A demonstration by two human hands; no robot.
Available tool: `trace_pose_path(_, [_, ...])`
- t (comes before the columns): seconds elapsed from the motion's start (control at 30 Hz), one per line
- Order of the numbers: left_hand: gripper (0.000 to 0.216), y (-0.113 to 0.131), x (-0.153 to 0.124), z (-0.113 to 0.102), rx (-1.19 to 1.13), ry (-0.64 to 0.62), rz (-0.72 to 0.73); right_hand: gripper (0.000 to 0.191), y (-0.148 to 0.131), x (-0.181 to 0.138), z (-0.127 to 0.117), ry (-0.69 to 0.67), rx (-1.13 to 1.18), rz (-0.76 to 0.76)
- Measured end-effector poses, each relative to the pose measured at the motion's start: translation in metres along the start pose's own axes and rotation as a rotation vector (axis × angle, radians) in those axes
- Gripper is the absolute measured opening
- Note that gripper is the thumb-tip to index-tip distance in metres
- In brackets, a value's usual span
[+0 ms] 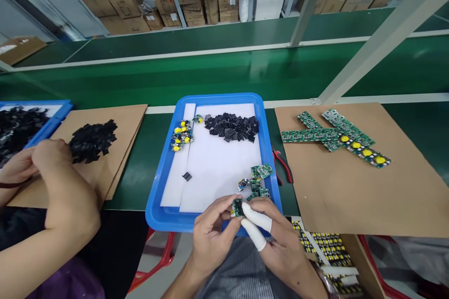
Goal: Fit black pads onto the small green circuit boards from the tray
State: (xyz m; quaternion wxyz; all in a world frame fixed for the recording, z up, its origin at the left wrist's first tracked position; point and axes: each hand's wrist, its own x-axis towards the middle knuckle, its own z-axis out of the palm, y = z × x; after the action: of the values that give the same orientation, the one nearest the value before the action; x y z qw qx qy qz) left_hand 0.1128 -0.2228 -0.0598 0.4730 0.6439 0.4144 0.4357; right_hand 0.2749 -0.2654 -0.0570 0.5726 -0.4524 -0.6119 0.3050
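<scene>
Between my two hands, over the near edge of a blue tray [164,225], is a small green circuit board [237,207] with a black piece against its face. My left hand [213,233] pinches the board from the left. White finger cots cover the thumb and index finger of my right hand [277,238], whose tips press on the black piece at the board's right side. Several green boards [261,171] lie in the tray just beyond my right hand. A heap of black pieces [231,127] sits at the tray's back, and one dark piece [187,176] lies apart on the white liner.
Boards with yellow parts [182,135] cluster at the tray's left. Red-handled pliers [283,166] lie right of it, beside cardboard [351,196] bearing board strips [308,135]. At left, a co-worker's arms [66,187] reach beside a black heap [93,140]. A box of boards [329,252] stands low right.
</scene>
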Motion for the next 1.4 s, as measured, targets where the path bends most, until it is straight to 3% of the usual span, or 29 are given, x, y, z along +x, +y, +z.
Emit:
trace_pose_path(0.2, [0.049, 0.000, 0.000, 0.002, 0.040, -0.014, 0.056, 0.053, 0.005, -0.004, -0.004, -0.086, -0.038, 0.024])
trace_pose_path(0.43, [0.042, 0.000, -0.001, 0.005, -0.032, -0.016, -0.056, 0.047, 0.007, 0.000, -0.011, -0.114, 0.047, 0.109])
trace_pose_path(0.57, [0.042, -0.001, -0.003, 0.004, -0.054, -0.008, -0.088, 0.051, 0.005, 0.000, -0.010, -0.078, 0.014, 0.066])
trace_pose_path(0.67, [0.043, -0.001, -0.001, 0.002, -0.028, -0.030, -0.067, 0.051, 0.004, 0.001, -0.010, -0.103, -0.044, 0.022])
trace_pose_path(0.9, [0.042, 0.001, 0.002, 0.003, 0.037, -0.048, -0.001, 0.036, 0.006, 0.005, -0.015, -0.208, -0.062, 0.084])
trace_pose_path(1.03, [0.038, 0.010, 0.006, 0.000, 0.087, -0.112, -0.051, 0.038, 0.014, -0.004, -0.012, -0.140, -0.115, 0.094])
trace_pose_path(1.13, [0.040, 0.017, 0.036, -0.019, 0.357, -0.145, 0.018, 0.038, 0.025, -0.013, -0.009, -0.050, -0.152, 0.074])
trace_pose_path(1.23, [0.038, 0.020, 0.096, -0.052, 0.866, -0.087, 0.110, 0.034, 0.032, -0.018, -0.006, -0.035, -0.167, 0.021])
trace_pose_path(1.4, [0.028, 0.012, 0.202, -0.103, 1.101, -0.024, 0.058, 0.028, 0.035, -0.022, 0.000, -0.022, -0.223, -0.011])
